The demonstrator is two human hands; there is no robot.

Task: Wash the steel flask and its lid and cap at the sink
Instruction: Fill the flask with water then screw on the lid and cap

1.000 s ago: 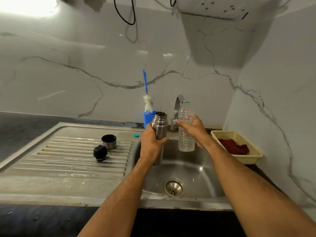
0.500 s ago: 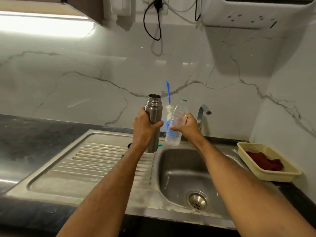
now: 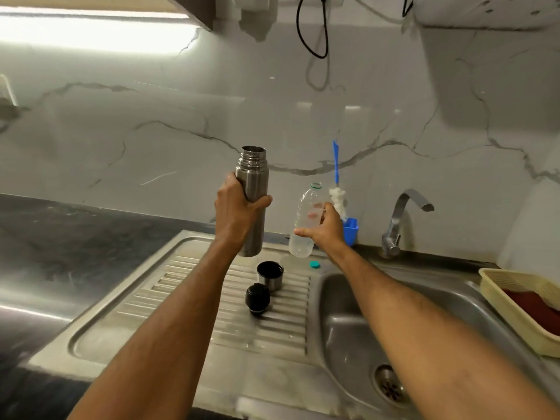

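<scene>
Left hand (image 3: 235, 212) fingers clamp the open cylindrical steel flask (image 3: 252, 195) upright; right hand (image 3: 325, 227) fingers clamp the clear plastic bottle (image 3: 306, 222).

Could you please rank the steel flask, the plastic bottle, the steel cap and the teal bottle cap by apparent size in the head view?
1. steel flask
2. plastic bottle, somewhat shorter
3. steel cap
4. teal bottle cap, clearly smallest
</scene>
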